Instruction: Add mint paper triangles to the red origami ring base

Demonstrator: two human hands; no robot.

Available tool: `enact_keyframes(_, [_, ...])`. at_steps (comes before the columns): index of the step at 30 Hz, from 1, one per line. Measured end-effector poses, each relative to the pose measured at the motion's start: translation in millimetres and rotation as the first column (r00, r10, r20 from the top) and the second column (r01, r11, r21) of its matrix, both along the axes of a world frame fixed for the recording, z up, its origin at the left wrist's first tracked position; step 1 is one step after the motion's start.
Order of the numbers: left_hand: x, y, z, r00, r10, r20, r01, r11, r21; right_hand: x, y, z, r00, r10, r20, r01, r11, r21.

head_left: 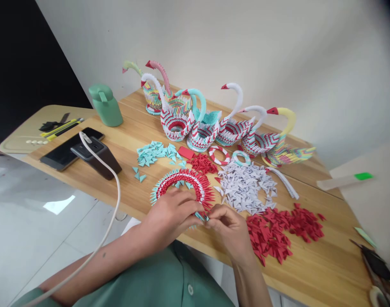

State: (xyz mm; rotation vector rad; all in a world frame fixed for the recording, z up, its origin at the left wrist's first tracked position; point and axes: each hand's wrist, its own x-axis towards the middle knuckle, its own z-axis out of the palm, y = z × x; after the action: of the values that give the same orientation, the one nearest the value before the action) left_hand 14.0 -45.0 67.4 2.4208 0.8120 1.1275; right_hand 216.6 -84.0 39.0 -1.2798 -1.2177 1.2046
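A round red, white and teal folded-paper ring lies on the wooden table near its front edge. My left hand rests on the ring's near rim, fingers curled around it. My right hand pinches a small teal paper piece against that rim, right beside the left fingertips. Loose folded triangles lie close by: a white pile, a red pile, a smaller red pile and a teal pile.
Several finished paper swans stand in a row along the back wall. A green container, a phone and a dark box with a white cable sit at the left. Cutters lie on a side table; scissors at right edge.
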Motion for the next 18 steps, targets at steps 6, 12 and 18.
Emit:
enact_keyframes(6, [4.8, -0.4, -2.0, 0.995, 0.067, -0.075, -0.057, 0.991, 0.124, -6.6, -2.5, 10.0, 0.985, -0.049, 0.167, 0.046, 0.999, 0.02])
enact_keyframes(12, [9.3, 1.1, -13.2, 0.986, 0.154, -0.066, -0.141, 0.976, 0.164, -23.7, -4.7, 10.8, 0.901, -0.248, 0.357, 0.235, 0.969, 0.078])
enact_keyframes(18, [5.4, 5.8, -23.3, 0.976, 0.218, 0.024, -0.219, 0.968, 0.122, -20.6, 0.8, 6.0, 0.978, -0.157, 0.137, 0.163, 0.986, -0.038])
